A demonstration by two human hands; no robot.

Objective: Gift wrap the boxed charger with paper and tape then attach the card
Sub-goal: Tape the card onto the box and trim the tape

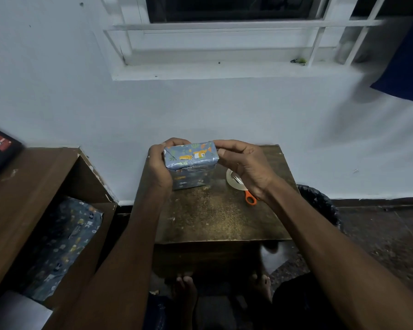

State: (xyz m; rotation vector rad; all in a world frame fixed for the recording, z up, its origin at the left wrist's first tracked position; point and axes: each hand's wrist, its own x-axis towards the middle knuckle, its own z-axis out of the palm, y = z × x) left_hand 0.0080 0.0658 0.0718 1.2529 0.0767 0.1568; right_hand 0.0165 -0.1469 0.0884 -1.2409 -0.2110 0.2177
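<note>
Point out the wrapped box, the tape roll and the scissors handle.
wrapped box [191, 160]: head view, on its upper folded end.
tape roll [231, 178]: head view, on its visible left rim.
scissors handle [250, 198]: head view, on the orange loop.

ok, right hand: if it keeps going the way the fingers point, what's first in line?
The right hand points leftward with its fingertips already on the end of the wrapped box, so the box comes first. Beyond it is the left hand, gripping the other end.

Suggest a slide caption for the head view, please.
Both hands, left and right, hold the wrapped box upright on the table.
</note>
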